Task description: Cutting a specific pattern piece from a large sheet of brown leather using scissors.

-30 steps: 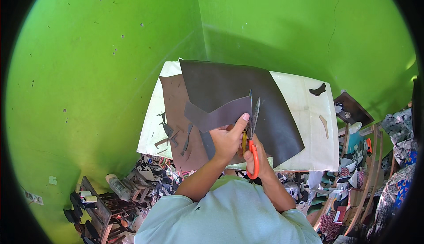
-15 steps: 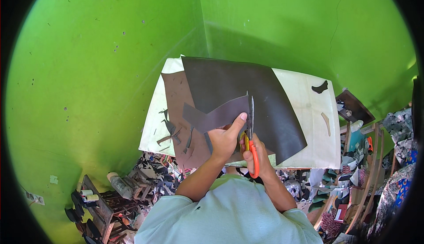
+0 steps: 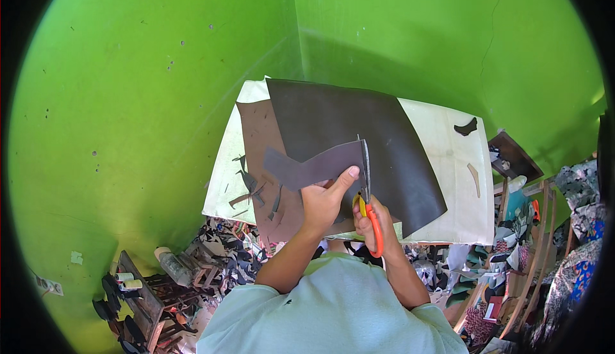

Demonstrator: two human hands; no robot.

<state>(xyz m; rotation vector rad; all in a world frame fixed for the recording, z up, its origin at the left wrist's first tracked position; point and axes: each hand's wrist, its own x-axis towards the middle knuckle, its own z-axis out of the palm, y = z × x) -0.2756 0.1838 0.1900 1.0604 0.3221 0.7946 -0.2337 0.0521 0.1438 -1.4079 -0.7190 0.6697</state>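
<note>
My left hand (image 3: 325, 201) pinches a dark grey-brown piece of sheet material (image 3: 307, 169), bent like a boomerang, with the thumb on top near its right end. My right hand (image 3: 373, 221) grips scissors (image 3: 374, 226) with orange and yellow handles. Their blades point away from me and lie along the right edge of the piece; they look nearly closed. Beneath the hands a large dark sheet (image 3: 346, 110) covers the middle of the white-topped table (image 3: 442, 155). A brown sheet (image 3: 259, 130) lies partly under it at the left.
Thin dark offcuts (image 3: 246, 178) are scattered at the table's left. On its right lie a black cut shape (image 3: 466, 126) and a beige strip (image 3: 474, 180). Green walls (image 3: 160, 85) meet behind the table. A wooden bench (image 3: 141, 296) stands lower left; scraps crowd a wooden rack (image 3: 535, 251) at right.
The scissor blades have come closer together at the piece's right edge, and the handles have shifted slightly right. My left hand keeps its hold on the piece.
</note>
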